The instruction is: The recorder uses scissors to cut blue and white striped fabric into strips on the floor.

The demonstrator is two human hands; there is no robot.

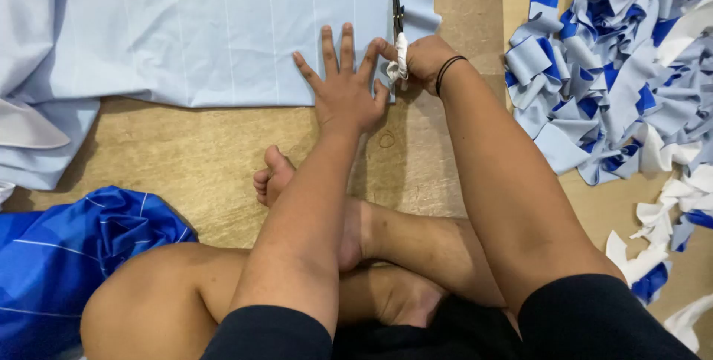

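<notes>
light: bright, even, overhead | shadows: soft, under arms | focus: sharp, edges perhaps slightly stretched

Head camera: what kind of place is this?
Likely a sewing or cloth-cutting workspace on a wooden floor: scissors cut pale blue fabric, and a heap of blue and white scraps lies nearby.

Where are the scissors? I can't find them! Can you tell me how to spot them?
Look at the big pale blue cloth spread flat on the wooden floor. Follow its right-hand side to the right hand, which grips handles wrapped in white cloth. The scissors are the thin dark blades pointing away from that hand along the cut, the only dark thing among all the fabric.
</notes>
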